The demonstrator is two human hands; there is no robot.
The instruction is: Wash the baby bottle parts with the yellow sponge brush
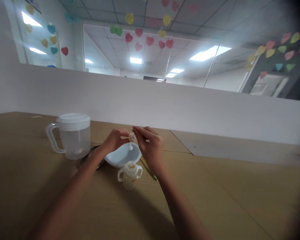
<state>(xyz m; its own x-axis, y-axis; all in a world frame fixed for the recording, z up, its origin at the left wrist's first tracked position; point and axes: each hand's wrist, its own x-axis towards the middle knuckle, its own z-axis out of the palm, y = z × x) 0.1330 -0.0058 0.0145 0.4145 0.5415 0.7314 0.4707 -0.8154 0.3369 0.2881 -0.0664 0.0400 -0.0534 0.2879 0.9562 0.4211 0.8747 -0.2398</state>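
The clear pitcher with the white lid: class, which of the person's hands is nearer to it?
Left. The left hand is just right of the clear pitcher, above the white bowl; the right hand lies farther right, beyond the small white piece both hands pinch.

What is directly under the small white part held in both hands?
The white bowl sits below the small white part; the left hand and right hand hide part of the bowl's rim.

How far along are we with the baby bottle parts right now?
Done: baby bottle stands open, without its top, on the table. In hand: left hand and right hand pinch a small white part over the white bowl. Left: bottle not yet closed.
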